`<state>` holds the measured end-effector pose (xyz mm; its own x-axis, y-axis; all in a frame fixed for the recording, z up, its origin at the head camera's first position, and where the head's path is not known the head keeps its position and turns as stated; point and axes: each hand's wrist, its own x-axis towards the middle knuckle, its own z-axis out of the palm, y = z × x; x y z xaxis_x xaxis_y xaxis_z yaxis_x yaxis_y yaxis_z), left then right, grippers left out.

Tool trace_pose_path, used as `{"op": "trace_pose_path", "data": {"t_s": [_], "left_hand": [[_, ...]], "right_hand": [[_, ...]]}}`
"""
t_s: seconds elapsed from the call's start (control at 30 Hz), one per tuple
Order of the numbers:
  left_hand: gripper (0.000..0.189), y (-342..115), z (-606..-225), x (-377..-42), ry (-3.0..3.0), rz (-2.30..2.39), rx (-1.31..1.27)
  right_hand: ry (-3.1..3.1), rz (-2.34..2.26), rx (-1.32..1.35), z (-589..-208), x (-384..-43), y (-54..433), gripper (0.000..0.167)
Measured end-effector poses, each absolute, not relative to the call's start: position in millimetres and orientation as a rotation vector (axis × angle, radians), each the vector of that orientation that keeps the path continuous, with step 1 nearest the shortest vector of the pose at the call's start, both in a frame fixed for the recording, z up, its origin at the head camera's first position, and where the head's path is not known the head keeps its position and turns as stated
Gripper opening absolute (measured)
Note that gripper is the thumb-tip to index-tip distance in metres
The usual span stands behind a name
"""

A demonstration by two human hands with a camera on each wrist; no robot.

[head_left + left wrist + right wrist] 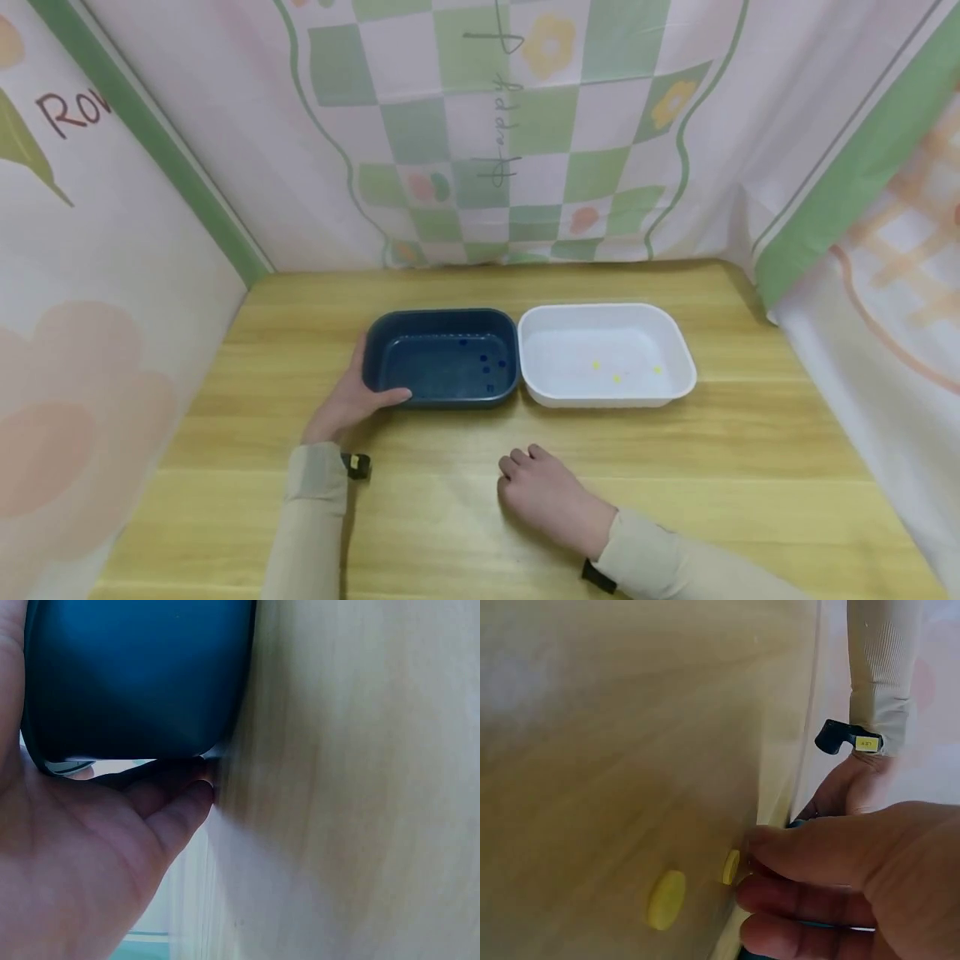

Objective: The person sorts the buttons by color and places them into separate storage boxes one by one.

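My left hand (352,402) grips the left end of a dark blue rectangular tub (427,402), its thumb along the near rim. In the left wrist view the fingers (184,814) lie under the tub's end wall, close to the table. Several small blue pieces (486,369) lie at the right inside this tub. My right hand (555,500) is low over the table in front of the tubs, fingers bent downward. In the right wrist view, one yellow disc (731,867) is right at the thumb and fingertips, and another yellow disc (667,900) lies nearby on the table.
A white tub (607,402) stands against the blue tub's right end, with a few small yellow pieces (617,378) on its bottom. Both stand on a wood-grain table (420,492). Printed cloth (480,125) hangs behind the table and along both sides.
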<state>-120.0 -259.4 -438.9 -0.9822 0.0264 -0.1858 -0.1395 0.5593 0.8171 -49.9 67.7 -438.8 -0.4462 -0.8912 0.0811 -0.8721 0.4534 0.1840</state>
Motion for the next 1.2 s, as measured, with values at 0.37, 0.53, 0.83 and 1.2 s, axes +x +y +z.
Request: {"op": "trace_pose_path", "data": {"t_s": [0.37,0.53,0.83,1.2], "left_hand": [[0.125,-259,-438,-119,2.575,1.392,-0.143],[0.126,-258,-437,-120,2.592,1.384,-0.12],[0.125,-257,-435,-119,2.597,1.384,-0.107],[0.125,-258,-435,-120,2.608,1.4,-0.084]], "right_hand": [[-2.606,-0.271,1.488,-435,-50,61,0.006],[-2.597,-0.288,1.471,-436,-48,60,0.006],[-2.558,-0.258,1.414,-440,-46,53,0.011],[-2.631,-0.334,1.39,-434,-46,41,0.014]]}}
